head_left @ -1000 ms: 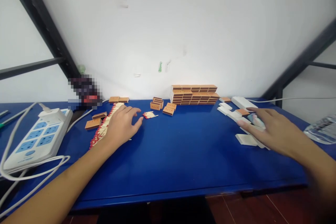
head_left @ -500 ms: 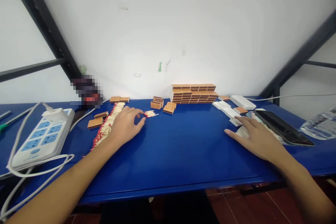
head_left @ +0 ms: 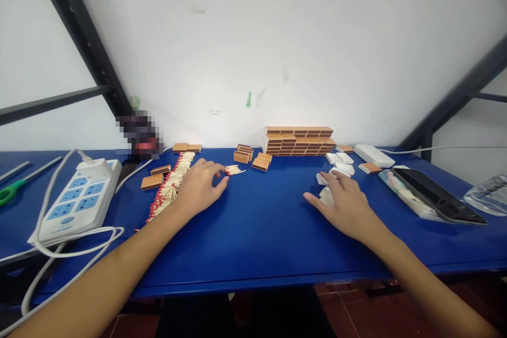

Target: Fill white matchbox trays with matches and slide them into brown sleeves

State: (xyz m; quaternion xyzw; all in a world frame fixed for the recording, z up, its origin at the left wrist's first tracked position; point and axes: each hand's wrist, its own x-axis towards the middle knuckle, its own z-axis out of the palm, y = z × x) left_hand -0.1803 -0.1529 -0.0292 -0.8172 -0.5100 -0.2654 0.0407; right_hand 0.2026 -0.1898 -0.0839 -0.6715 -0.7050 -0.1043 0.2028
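Firstly, table (head_left: 261, 232): blue.
Power strip (head_left: 75, 200): 9 o'clock, white, corded.
Box stack (head_left: 299, 141): 12 o'clock, by wall.
Match row (head_left: 170, 186): 10 o'clock, touching left hand (head_left: 200, 186); hand loosely curled, palm down, pinching nothing.
Right hand (head_left: 343, 203): 3 o'clock, fingers spread, flat on white trays (head_left: 327, 196).
Match bundle (head_left: 234, 170): 11 o'clock, just beside left fingertips.
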